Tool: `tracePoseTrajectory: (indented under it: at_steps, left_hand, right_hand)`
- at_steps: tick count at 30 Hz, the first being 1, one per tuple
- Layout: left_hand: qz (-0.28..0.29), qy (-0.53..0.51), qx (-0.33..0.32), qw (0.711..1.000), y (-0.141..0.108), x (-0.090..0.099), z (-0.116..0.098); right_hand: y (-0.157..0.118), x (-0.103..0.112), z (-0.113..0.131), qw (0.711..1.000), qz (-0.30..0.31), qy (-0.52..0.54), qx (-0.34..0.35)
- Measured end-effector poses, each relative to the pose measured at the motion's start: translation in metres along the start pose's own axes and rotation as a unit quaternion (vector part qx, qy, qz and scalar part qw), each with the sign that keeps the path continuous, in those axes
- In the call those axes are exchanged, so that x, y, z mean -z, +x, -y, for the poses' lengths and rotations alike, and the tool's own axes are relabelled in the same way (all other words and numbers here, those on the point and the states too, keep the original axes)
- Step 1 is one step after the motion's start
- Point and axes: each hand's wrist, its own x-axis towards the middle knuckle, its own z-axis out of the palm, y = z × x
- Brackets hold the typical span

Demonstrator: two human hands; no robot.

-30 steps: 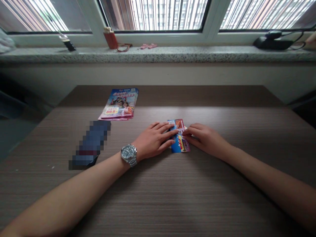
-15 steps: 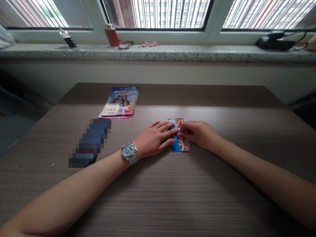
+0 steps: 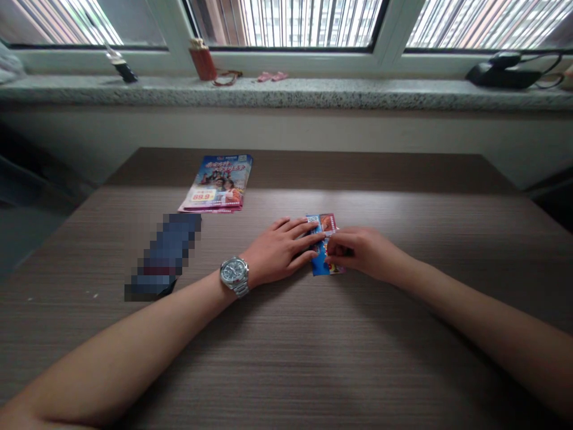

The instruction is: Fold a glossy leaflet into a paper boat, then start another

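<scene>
One bare left hand, fingers spread, and one bare right hand, fingers curled, pinching unclear, lie over one blue-and-pink printed paper leaflet on one brown wood-grain table. Beyond sits one stack of blue-and-pink paper flyers.

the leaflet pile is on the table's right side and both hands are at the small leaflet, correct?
The side is wrong: the head view shows the leaflet pile on the left side of the table. The left hand and right hand are indeed at the small leaflet.
</scene>
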Motion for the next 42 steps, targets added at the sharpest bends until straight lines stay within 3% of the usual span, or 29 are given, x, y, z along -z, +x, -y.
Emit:
tracePoseTrajectory:
  at_steps: [6, 17, 25, 28, 32, 42]
  left_hand:
    - [0.003, 0.001, -0.004, 1.000, 0.000, 0.000, 0.000]
    - [0.008, 0.006, -0.007, 1.000, -0.001, -0.001, 0.000]
    - [0.008, 0.004, -0.037, 0.999, -0.002, 0.000, -0.001]
    - [0.007, -0.003, -0.044, 0.999, -0.003, 0.001, -0.002]
    - [0.008, -0.013, -0.045, 0.999, -0.003, 0.002, -0.002]
    - [0.009, -0.022, -0.042, 0.999, -0.004, 0.002, -0.003]
  right_hand:
    - [-0.013, -0.002, 0.002, 0.999, -0.021, -0.010, 0.039]
    - [-0.019, 0.001, 0.009, 0.999, -0.014, -0.024, 0.043]
    - [-0.010, 0.006, 0.002, 0.994, -0.081, 0.062, -0.050]
    - [0.001, 0.007, -0.004, 0.992, -0.098, 0.049, -0.068]
    - [0.015, 0.005, -0.010, 0.995, -0.092, -0.012, -0.039]
    - [0.030, 0.002, -0.018, 0.988, -0.091, -0.118, -0.039]
